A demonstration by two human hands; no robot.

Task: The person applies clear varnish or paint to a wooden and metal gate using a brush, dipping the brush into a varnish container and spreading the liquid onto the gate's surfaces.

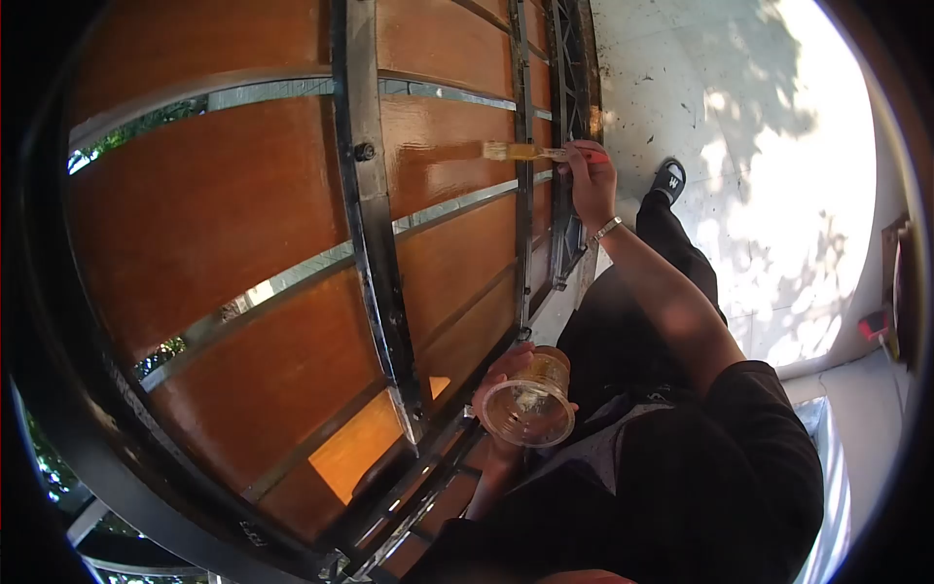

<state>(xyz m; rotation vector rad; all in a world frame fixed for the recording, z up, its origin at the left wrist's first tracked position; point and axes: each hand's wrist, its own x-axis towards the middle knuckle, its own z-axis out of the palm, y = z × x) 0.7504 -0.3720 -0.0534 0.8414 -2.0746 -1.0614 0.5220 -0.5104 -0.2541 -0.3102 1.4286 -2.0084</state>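
My right hand (592,185), with a bracelet at the wrist, is closed around the red handle of a paintbrush (525,152). Its pale bristles point left, at a reddish-brown wooden slat (443,146) whose surface has a wet-looking shine near the tip. Lower down, close to my body, my left hand (498,380) wraps round a clear plastic cup (528,409). The cup is tilted with its mouth toward the camera, and amber liquid coats its inside. Part of my left hand is hidden behind the cup.
Black metal bars (370,204) cross the wooden slats, with gaps between the boards. To the right lies a pale tiled floor (720,234) with sun patches and leaf shadows. My foot in a dark slide sandal (669,180) stands there. A red object (873,326) is at the far right.
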